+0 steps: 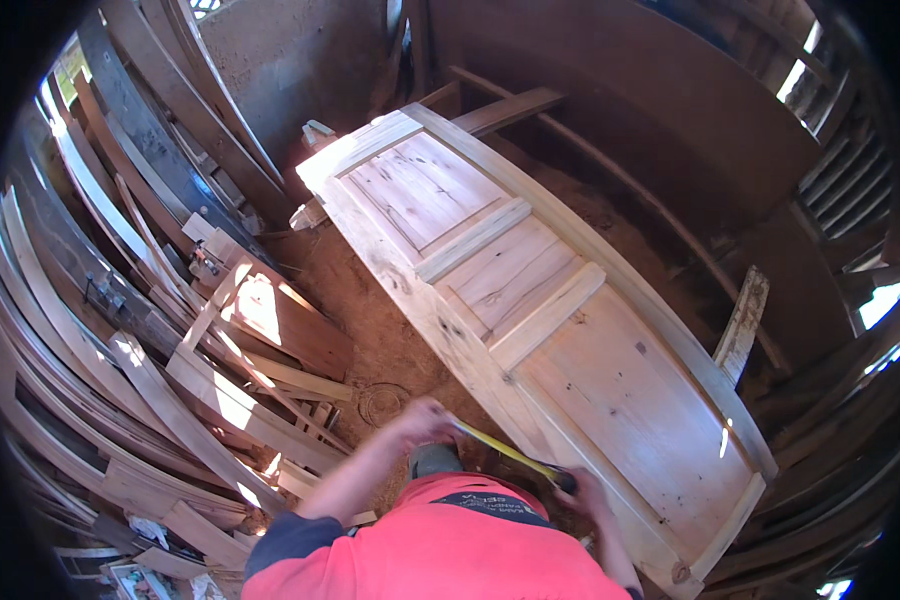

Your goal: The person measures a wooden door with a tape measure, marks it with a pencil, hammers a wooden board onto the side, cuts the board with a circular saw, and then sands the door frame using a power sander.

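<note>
A yellow tape measure blade (505,449) is stretched between my hands, in front of my body. My left hand (425,418) is closed on the blade's end. My right hand (585,494) grips the dark case (566,482) of the tape measure, close to the near long edge of a panelled wooden door (610,355). The door lies flat and slantwise, pale and unpainted, with several recessed panels between raised rails. The tape runs beside the door's edge; whether it touches the wood I cannot tell.
Long boards (90,270) lean and pile up on the left. Shorter offcuts (260,385) lie nearer me. Sawdust covers the floor (360,310) left of the door. A support beam (510,110) juts out at the door's far end, and a rough plank (742,325) sticks out on its right.
</note>
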`<action>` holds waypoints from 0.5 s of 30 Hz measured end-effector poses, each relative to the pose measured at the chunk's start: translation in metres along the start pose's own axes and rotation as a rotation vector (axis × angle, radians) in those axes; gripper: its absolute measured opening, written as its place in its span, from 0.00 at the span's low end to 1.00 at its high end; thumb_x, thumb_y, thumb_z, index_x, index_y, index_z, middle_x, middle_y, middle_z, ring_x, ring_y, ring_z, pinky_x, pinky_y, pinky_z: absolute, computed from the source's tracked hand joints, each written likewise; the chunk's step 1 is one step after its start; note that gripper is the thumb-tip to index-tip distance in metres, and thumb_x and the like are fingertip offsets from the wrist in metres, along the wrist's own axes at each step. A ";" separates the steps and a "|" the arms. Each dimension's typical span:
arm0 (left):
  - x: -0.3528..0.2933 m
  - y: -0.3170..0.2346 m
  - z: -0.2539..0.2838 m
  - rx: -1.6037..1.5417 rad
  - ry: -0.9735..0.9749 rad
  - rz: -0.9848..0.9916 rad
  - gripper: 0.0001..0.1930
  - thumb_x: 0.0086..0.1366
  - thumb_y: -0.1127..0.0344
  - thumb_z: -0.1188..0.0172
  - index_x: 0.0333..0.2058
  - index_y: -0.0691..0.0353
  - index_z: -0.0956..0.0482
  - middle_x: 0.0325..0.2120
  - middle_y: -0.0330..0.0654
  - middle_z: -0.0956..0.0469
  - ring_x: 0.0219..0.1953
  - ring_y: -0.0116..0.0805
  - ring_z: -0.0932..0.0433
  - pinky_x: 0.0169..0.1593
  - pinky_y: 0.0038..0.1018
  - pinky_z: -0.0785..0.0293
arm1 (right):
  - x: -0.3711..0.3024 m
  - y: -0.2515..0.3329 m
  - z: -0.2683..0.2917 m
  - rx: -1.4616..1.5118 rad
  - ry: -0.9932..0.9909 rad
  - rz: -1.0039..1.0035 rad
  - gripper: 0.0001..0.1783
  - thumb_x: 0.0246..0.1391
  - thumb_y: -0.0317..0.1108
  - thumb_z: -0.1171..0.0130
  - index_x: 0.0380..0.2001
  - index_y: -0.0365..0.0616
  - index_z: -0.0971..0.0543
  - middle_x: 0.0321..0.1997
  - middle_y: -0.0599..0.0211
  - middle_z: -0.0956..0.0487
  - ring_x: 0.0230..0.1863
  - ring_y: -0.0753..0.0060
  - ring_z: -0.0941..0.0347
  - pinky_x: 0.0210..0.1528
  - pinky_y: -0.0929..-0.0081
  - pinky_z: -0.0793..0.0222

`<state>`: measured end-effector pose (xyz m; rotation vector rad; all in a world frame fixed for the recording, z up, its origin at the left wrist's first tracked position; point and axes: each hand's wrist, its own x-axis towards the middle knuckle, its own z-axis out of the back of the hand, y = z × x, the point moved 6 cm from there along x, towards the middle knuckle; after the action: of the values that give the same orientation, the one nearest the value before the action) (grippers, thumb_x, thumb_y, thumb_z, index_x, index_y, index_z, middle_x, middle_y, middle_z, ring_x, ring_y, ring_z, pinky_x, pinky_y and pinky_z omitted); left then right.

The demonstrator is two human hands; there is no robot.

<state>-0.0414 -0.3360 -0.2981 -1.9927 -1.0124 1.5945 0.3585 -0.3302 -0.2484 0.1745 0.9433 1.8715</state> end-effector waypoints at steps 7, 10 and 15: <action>-0.057 -0.254 0.382 -0.620 -1.118 -0.893 0.13 0.72 0.56 0.44 0.36 0.61 0.26 0.23 0.40 0.24 0.21 0.29 0.24 0.20 0.27 0.31 | -0.244 -0.154 0.123 -0.182 -0.232 -0.525 0.24 0.34 0.24 0.34 0.41 0.43 0.21 0.40 0.55 0.18 0.44 0.52 0.21 0.50 0.57 0.26; 0.032 -0.240 0.312 -0.509 -0.935 -0.708 0.15 0.72 0.59 0.44 0.30 0.62 0.31 0.20 0.42 0.26 0.15 0.34 0.26 0.15 0.29 0.34 | -0.257 -0.159 0.123 -0.286 -0.041 -0.600 0.25 0.36 0.25 0.35 0.44 0.48 0.19 0.42 0.54 0.18 0.46 0.49 0.21 0.50 0.57 0.26; 0.101 -0.157 0.136 -0.475 -0.782 -0.501 0.13 0.74 0.58 0.47 0.37 0.62 0.34 0.23 0.43 0.27 0.19 0.30 0.26 0.21 0.28 0.25 | -0.150 -0.104 0.060 -0.132 0.031 -0.400 0.25 0.38 0.30 0.31 0.46 0.47 0.18 0.42 0.50 0.18 0.47 0.46 0.21 0.52 0.58 0.26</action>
<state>-0.2078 -0.1757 -0.2944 -1.1313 -2.1422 1.9668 0.5370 -0.4010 -0.2364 -0.1170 0.8044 1.5608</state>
